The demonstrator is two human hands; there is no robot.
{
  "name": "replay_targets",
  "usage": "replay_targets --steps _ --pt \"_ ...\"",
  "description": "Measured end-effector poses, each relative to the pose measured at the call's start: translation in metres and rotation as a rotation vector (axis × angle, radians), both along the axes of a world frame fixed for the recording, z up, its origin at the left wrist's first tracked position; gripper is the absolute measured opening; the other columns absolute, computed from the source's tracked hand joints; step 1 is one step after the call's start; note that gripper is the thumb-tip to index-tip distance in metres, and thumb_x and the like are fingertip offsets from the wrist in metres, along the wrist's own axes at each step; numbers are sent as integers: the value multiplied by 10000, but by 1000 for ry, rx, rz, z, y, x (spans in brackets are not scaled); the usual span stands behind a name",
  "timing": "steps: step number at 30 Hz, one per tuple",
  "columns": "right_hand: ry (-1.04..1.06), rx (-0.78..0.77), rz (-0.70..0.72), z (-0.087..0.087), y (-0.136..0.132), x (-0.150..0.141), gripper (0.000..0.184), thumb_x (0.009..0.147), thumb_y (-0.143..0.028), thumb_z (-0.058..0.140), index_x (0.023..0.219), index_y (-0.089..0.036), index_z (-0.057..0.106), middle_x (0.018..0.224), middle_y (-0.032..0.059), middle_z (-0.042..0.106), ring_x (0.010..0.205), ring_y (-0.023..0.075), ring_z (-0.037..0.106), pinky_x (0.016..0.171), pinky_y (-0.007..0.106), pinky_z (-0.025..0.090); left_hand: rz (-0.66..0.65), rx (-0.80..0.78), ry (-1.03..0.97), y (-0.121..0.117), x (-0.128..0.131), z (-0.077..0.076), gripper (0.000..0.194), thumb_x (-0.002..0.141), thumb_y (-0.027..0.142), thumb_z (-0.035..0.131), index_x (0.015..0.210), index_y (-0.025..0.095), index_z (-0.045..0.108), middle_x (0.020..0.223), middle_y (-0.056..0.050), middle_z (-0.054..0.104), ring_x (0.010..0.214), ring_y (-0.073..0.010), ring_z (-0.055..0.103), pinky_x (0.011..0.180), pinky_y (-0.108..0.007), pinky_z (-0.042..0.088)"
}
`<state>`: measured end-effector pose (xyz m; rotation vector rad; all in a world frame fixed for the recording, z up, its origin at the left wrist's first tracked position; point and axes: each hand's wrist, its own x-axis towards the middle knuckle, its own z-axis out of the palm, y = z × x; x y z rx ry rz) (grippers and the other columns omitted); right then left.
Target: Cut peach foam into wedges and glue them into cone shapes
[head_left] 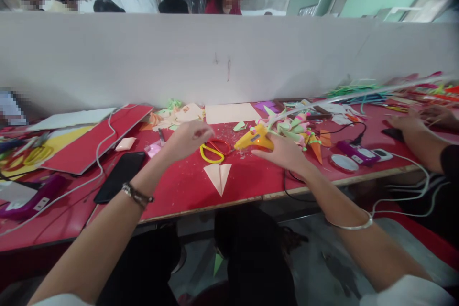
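My right hand [287, 153] grips a yellow hot glue gun [256, 138], its nozzle pointing left. A long clear glue stick [333, 99] runs from the gun's back toward the upper right. My left hand [190, 139] hovers above the red table with curled fingers; anything inside them is hidden. Between the hands lie scissors [212, 154] with red and yellow handles. Nearest me, a folded peach paper piece [218, 179] rests with its point toward the table's front edge. Beyond the glue gun is a pile of green, pink and white paper shapes [292, 129].
A black phone [120, 177] lies left, near a red board [100, 138] and a white cable [98, 153]. Peach paper scraps [186, 114] are at the back. On the right are a purple power strip [356, 153], a round lid [344, 162] and another person's hand [409, 124].
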<state>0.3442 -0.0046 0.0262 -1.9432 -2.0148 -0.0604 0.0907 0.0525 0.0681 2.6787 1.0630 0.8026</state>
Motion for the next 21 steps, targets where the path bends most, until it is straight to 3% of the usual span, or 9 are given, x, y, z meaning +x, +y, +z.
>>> replay_targets --steps 2,5,8,13,18,21 --pt "18 -6 -32 -7 -2 4 576 674 -619 506 998 -147 562 853 112 646 776 274 593 600 313 411 -13 -81 29 -11 -14 -31 267 839 288 401 830 156 634 809 -50 652 723 -133 569 642 -235 428" --pt "52 -46 -53 -18 -5 6 513 671 -587 536 946 -156 570 792 92 646 757 267 599 586 306 412 -215 -184 102 -26 -19 -76 279 854 204 374 1003 204 610 1063 -50 620 973 -145 553 836 -266 430" --pt "94 -68 -41 -28 -7 5 488 672 -551 559 952 -151 565 817 91 653 781 264 604 614 304 422 -313 -175 220 -35 -15 -104 328 854 169 362 1088 231 584 1192 -41 560 1108 -151 486 953 -301 369" --pt "99 -124 -12 -35 -13 1 475 649 -541 582 927 -156 570 847 95 656 809 270 606 632 299 428 -234 -140 321 -37 -13 -114 345 869 211 350 1154 259 538 1257 -7 512 1165 -163 439 1001 -331 321" --pt "40 -203 -4 -39 -22 -6 444 637 -531 575 885 -162 571 725 68 647 689 247 614 562 284 412 -249 -119 284 -34 -19 -118 333 867 215 353 1135 218 551 1256 -34 508 1136 -161 469 988 -290 339" --pt "29 -240 39 -39 -26 -11 355 640 -465 577 827 -164 578 662 50 631 622 215 603 519 258 386 -260 -108 280 -33 -20 -123 351 864 193 350 1162 252 527 1271 -17 492 1162 -161 441 996 -314 327"
